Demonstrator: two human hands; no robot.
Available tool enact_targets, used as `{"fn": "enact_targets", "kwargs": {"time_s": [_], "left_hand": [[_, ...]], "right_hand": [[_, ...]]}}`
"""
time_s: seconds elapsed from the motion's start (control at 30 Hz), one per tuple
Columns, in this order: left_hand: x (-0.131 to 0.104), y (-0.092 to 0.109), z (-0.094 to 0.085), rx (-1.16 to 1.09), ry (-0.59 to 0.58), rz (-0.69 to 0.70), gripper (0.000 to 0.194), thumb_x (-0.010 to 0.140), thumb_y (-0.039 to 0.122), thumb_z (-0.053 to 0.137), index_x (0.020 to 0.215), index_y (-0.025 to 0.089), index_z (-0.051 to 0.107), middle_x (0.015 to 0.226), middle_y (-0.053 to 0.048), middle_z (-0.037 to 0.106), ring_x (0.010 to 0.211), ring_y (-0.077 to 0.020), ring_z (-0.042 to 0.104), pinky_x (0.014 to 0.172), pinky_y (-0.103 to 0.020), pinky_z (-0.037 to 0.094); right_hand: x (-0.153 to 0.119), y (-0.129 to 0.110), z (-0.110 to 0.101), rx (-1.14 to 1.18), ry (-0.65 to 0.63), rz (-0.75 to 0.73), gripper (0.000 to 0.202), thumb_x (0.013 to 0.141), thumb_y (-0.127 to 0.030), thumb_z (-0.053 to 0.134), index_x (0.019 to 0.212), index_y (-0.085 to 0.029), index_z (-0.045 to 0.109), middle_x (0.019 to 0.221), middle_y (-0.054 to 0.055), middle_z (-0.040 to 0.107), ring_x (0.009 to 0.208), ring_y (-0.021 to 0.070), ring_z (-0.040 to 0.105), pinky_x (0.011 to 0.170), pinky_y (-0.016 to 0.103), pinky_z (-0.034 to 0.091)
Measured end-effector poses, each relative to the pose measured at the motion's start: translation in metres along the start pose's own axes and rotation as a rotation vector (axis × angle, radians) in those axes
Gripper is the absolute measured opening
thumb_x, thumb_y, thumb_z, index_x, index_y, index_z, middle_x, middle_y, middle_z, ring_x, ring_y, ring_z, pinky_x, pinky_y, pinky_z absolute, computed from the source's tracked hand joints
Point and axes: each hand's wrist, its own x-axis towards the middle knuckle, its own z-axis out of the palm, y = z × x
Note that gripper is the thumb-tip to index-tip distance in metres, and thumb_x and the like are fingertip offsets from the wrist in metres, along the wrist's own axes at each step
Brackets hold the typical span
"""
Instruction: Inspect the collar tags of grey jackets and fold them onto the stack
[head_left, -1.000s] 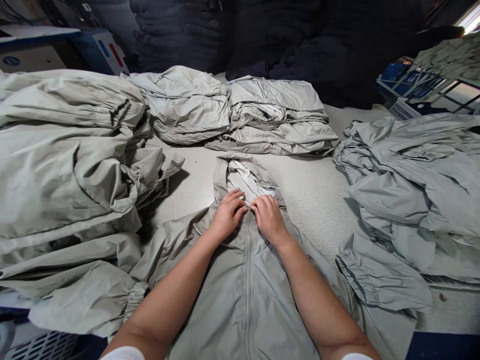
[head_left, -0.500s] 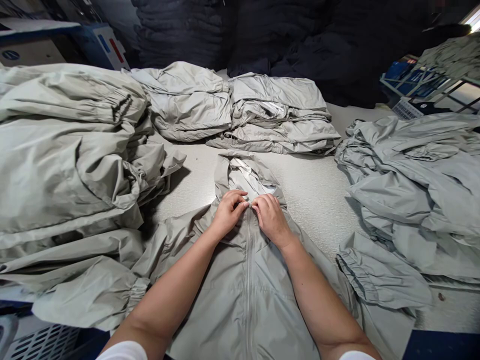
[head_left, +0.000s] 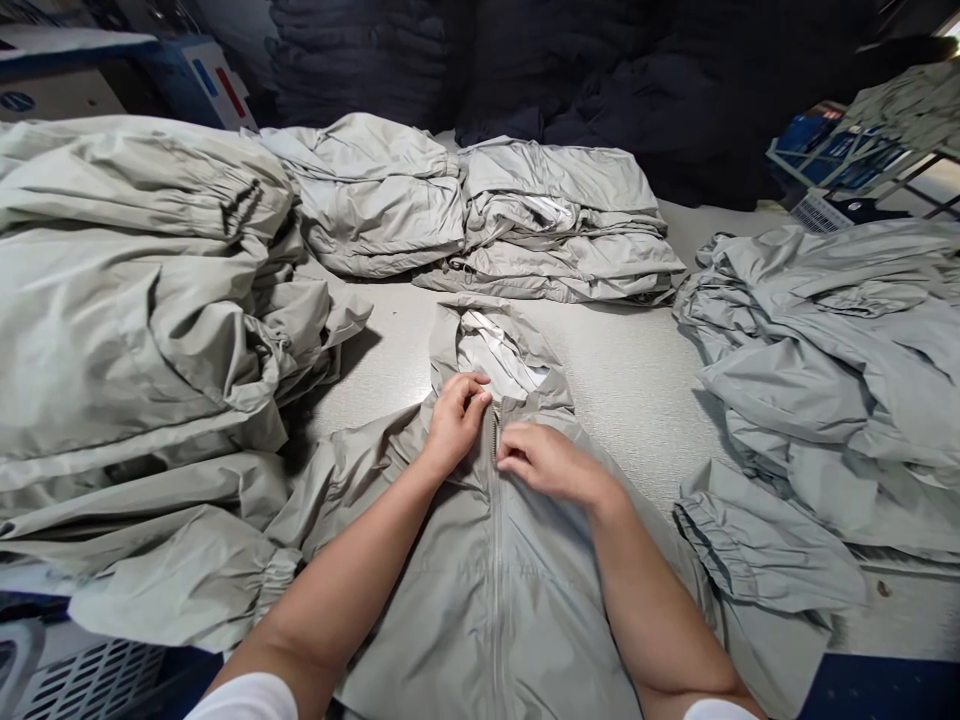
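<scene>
A grey-green hooded jacket [head_left: 450, 570] lies front up on the table, its hood [head_left: 555, 350] pointing away from me and showing a white lining. My left hand [head_left: 456, 420] pinches the jacket's collar edge beside the top of the zipper. Just right of the zipper [head_left: 496, 560], my right hand [head_left: 544, 460] is closed at the upper chest, with fingertips at the zipper line; the zipper pull is too small to make out. Between the hands the zipper's top part is parted, with dark teeth showing.
Piles of similar jackets lie at the left [head_left: 112, 330], at the right [head_left: 840, 370] and folded at the back [head_left: 555, 220] of the table [head_left: 630, 380]. Dark stacked cloth [head_left: 360, 60] stands behind. A plastic basket [head_left: 90, 685] is at the lower left.
My right hand has moved down along the zipper from the collar, and the zipper's top has parted. My left hand has stayed at the collar.
</scene>
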Motion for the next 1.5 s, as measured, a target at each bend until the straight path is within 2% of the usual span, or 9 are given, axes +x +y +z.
{"fn": "enact_targets", "kwargs": {"time_s": [0.13, 0.33, 0.43, 0.57, 0.7, 0.83, 1.03, 1.23, 1.5], "left_hand": [[0.003, -0.001, -0.006, -0.016, 0.034, -0.076, 0.016, 0.098, 0.031, 0.058, 0.084, 0.023, 0.058, 0.105, -0.006, 0.074, 0.103, -0.0212, 0.068, 0.098, -0.037, 0.052], [0.006, 0.004, -0.023, -0.084, -0.083, -0.179, 0.022, 0.099, 0.041, 0.057, 0.09, 0.022, 0.063, 0.078, 0.001, 0.066, 0.073, -0.0145, 0.06, 0.071, -0.025, 0.048], [0.008, 0.005, -0.034, -0.027, -0.188, -0.158, 0.033, 0.1, 0.048, 0.054, 0.083, 0.021, 0.064, 0.067, 0.003, 0.057, 0.063, -0.013, 0.051, 0.062, -0.023, 0.04], [0.006, 0.001, -0.04, 0.378, -0.383, -0.052, 0.046, 0.095, 0.05, 0.066, 0.06, 0.021, 0.057, 0.057, 0.001, 0.052, 0.059, -0.0147, 0.047, 0.06, -0.027, 0.035], [0.0, -0.001, -0.038, 0.696, -0.436, 0.032, 0.023, 0.083, 0.038, 0.083, 0.077, 0.022, 0.067, 0.078, -0.005, 0.068, 0.082, -0.0254, 0.062, 0.077, -0.035, 0.045], [-0.007, -0.002, -0.038, 0.754, -0.41, 0.038, 0.038, 0.079, 0.037, 0.088, 0.112, 0.027, 0.07, 0.108, -0.011, 0.07, 0.11, -0.0361, 0.063, 0.104, -0.057, 0.046], [-0.011, -0.003, -0.034, 0.706, -0.604, -0.088, 0.078, 0.077, 0.056, 0.087, 0.147, 0.036, 0.058, 0.167, -0.016, 0.04, 0.155, -0.0487, 0.031, 0.116, -0.087, 0.013], [0.004, 0.002, -0.032, 0.814, -0.758, -0.204, 0.108, 0.079, 0.08, 0.07, 0.168, 0.036, 0.027, 0.179, -0.008, 0.004, 0.164, -0.0452, 0.002, 0.119, -0.084, -0.001], [0.009, 0.006, -0.039, 0.742, -0.769, -0.203, 0.096, 0.079, 0.069, 0.079, 0.162, 0.038, 0.041, 0.179, -0.009, 0.009, 0.164, -0.0441, 0.003, 0.119, -0.084, 0.002]], "right_hand": [[-0.006, 0.0, -0.009, 0.303, -0.334, -0.026, 0.014, 0.092, -0.026, 0.075, 0.078, -0.021, 0.074, 0.079, -0.001, 0.072, 0.073, 0.0146, 0.064, 0.068, 0.024, 0.049], [0.009, 0.018, -0.004, -0.034, 0.36, 0.128, 0.04, 0.095, -0.038, 0.073, 0.133, -0.026, 0.07, 0.129, 0.01, 0.071, 0.123, 0.0278, 0.06, 0.107, 0.045, 0.048], [0.013, 0.027, 0.0, -0.097, 0.376, 0.199, 0.047, 0.097, -0.043, 0.071, 0.141, -0.027, 0.066, 0.117, 0.009, 0.074, 0.118, 0.0274, 0.062, 0.105, 0.045, 0.046], [0.012, 0.032, -0.002, -0.118, 0.261, 0.236, 0.035, 0.105, -0.047, 0.058, 0.09, -0.026, 0.081, 0.073, 0.001, 0.072, 0.09, 0.0217, 0.065, 0.1, 0.041, 0.04], [0.003, 0.038, -0.012, -0.319, 0.187, 0.417, 0.06, 0.103, -0.053, 0.059, 0.054, -0.021, 0.067, 0.057, 0.003, 0.066, 0.07, 0.0196, 0.063, 0.095, 0.04, 0.038], [-0.004, 0.044, -0.022, -0.487, 0.238, 0.628, 0.045, 0.097, -0.047, 0.069, 0.06, -0.022, 0.069, 0.066, 0.008, 0.071, 0.076, 0.0245, 0.066, 0.09, 0.041, 0.039], [0.009, 0.043, -0.002, -0.347, 0.324, 0.24, 0.023, 0.098, -0.019, 0.06, 0.115, -0.023, 0.076, 0.126, 0.01, 0.076, 0.123, 0.0256, 0.064, 0.106, 0.04, 0.045], [0.019, 0.054, 0.021, -0.453, 0.26, 0.406, 0.053, 0.105, -0.02, 0.043, 0.157, -0.012, 0.049, 0.168, 0.018, 0.039, 0.159, 0.0316, 0.031, 0.126, 0.052, 0.03], [0.014, 0.072, 0.006, -0.146, 0.314, 0.294, 0.052, 0.093, -0.005, 0.052, 0.125, -0.036, 0.08, 0.159, 0.003, 0.055, 0.158, 0.0308, 0.034, 0.127, 0.058, 0.029]]}}
